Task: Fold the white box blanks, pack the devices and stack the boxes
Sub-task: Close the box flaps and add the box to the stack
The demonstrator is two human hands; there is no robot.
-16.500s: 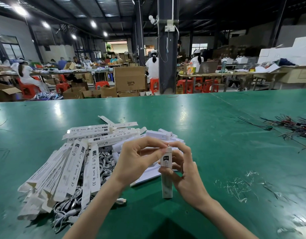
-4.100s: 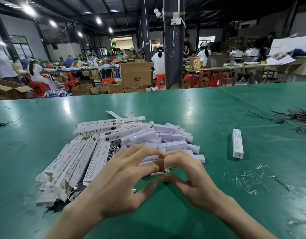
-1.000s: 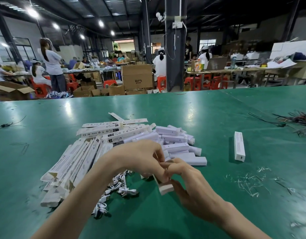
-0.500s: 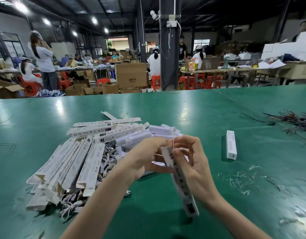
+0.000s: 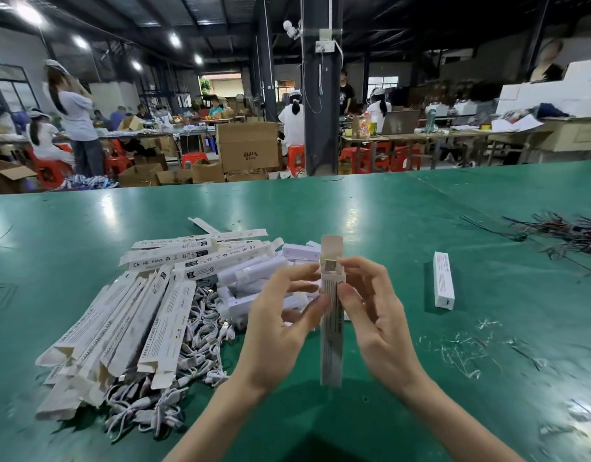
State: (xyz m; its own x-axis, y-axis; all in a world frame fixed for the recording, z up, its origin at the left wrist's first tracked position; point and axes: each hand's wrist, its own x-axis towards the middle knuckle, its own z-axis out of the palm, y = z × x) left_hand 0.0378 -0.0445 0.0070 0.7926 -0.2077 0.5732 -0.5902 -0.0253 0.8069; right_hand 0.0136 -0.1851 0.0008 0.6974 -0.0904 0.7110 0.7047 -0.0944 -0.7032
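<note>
Above the desk (image 5: 387, 211), left hand (image 5: 280, 315) and right hand (image 5: 377, 315) pinch the upright white box (image 5: 331, 355); best keep it vertical and seat the device (image 5: 330, 264) fully before tucking the open flap (image 5: 332, 243).

The single head-worn camera looks forward and down across the green bench (image 5: 387, 208), close above it.

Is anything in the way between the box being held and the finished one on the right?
Nothing visible. Past the right hand, only bare table separates the held box from the finished box; plastic scraps lie nearer the person.
</note>
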